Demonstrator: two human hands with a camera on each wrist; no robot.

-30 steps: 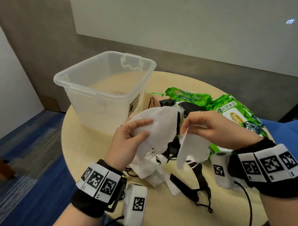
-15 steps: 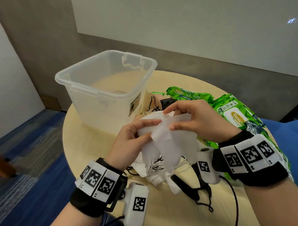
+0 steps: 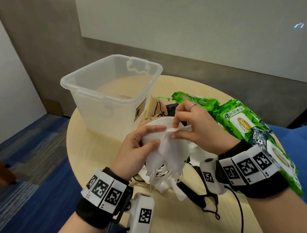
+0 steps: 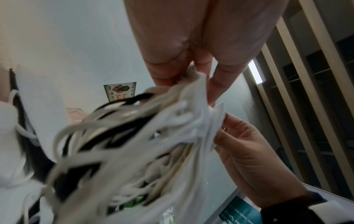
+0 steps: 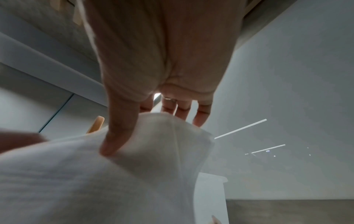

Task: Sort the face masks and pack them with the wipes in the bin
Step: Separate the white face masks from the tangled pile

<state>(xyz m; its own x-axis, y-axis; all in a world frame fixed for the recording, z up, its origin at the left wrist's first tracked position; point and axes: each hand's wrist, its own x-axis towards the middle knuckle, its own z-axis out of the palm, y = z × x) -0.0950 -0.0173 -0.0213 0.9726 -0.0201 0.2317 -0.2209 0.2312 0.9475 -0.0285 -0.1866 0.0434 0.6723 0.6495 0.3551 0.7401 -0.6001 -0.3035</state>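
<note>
Both hands hold a stack of white face masks (image 3: 166, 150) above the round table (image 3: 84, 146). My left hand (image 3: 141, 148) grips the stack from the left, thumb on top. My right hand (image 3: 193, 129) pinches a white mask's upper edge against the stack. White ear loops (image 4: 134, 136) dangle below, with black loops among them. In the right wrist view the thumb (image 5: 118, 136) presses on white mask fabric (image 5: 95, 174). More white and black masks (image 3: 200, 196) lie on the table under the hands. Green wipes packs (image 3: 241, 123) lie at the right. The clear bin (image 3: 113, 93) stands at the back left, with nothing seen in it.
A beige mask with black loops (image 3: 157, 107) lies between the bin and the wipes. Another green wipes pack (image 3: 192, 99) sits behind my right hand. Blue carpet (image 3: 28, 155) lies left of the table, and a grey wall stands behind.
My right hand brought its white mask left and up onto the stack held by my left hand. Both hands now meet at the stack's top edge.
</note>
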